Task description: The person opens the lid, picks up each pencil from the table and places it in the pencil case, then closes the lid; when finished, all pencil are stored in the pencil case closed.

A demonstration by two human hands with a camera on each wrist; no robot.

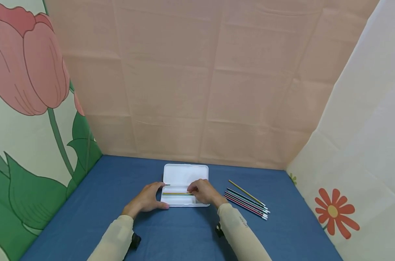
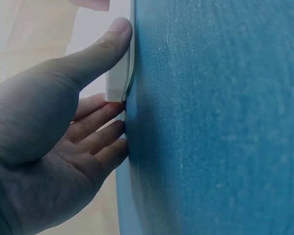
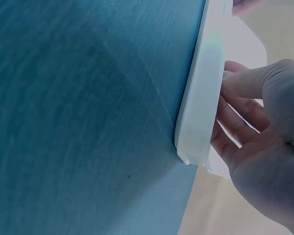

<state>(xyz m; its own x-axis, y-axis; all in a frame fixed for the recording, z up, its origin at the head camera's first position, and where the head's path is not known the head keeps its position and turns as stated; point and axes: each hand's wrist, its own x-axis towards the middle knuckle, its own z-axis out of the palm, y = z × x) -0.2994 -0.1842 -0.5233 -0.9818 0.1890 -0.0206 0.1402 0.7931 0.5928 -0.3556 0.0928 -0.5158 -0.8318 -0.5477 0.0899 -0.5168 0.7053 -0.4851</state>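
An open white pencil case lies on the blue cloth, its lid folded back behind it. Inside, a yellow pencil and a green one lie lengthwise, side by side. My left hand holds the case's left end, thumb at the front side and fingers around the back corner. Over the right part of the case, my right hand pinches the yellow pencil near its right end; its fingertips are down inside the rim. In the right wrist view the case wall hides the pencil and the grip.
To the right of the case several dark green and red pencils with white ends lie in a slanted bunch. A single yellow pencil lies just behind them. Fabric walls, one with a tulip print, enclose the blue table.
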